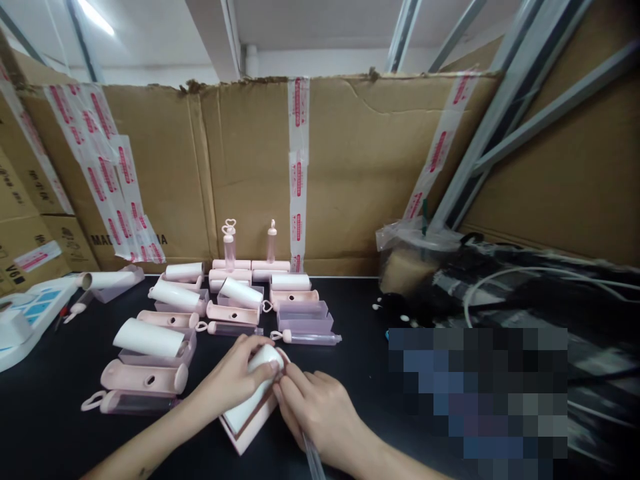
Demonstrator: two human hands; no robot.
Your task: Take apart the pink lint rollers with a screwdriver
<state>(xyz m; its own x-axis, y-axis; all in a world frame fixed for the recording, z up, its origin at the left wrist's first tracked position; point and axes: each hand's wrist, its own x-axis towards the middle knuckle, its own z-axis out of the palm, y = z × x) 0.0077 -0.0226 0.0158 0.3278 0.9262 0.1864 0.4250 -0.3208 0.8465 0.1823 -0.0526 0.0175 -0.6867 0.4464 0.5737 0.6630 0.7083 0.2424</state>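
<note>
- Black tabletop (350, 320) with a wall of taped-up cardboard boxes (350, 167) behind it, plus a tangle of cables and a plastic bag off to the right.
- Left hand (235, 377) has its grip wrapped over a white roll (250, 397) sitting in a pink case (247, 433), right at the near edge.
- Right hand (320, 410) is just beside it, fingertips pinching at the end of that roll and case; a clear tube (314, 460) pokes out under the palm.
- Behind the hands: rows of more white rolls, pink cases and clear tubes (235, 300), two standing upright at the back.
</note>
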